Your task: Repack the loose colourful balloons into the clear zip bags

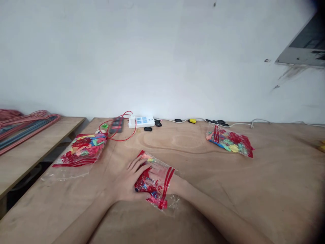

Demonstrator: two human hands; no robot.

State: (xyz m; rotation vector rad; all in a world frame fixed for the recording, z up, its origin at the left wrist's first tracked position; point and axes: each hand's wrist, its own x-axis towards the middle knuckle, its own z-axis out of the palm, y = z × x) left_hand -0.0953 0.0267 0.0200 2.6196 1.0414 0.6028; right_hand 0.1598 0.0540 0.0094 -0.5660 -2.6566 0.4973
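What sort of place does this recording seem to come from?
Probably a makeshift workshop or packing room: a bare plywood workbench against a plain white wall, a white power strip with loose cables, and resealable bags of what look like balloons.

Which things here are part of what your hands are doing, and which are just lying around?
Part of it:
left hand
right hand
red-printed plastic bag under them
two matching bags

Just lying around:
white power strip
red wire
coat hangers
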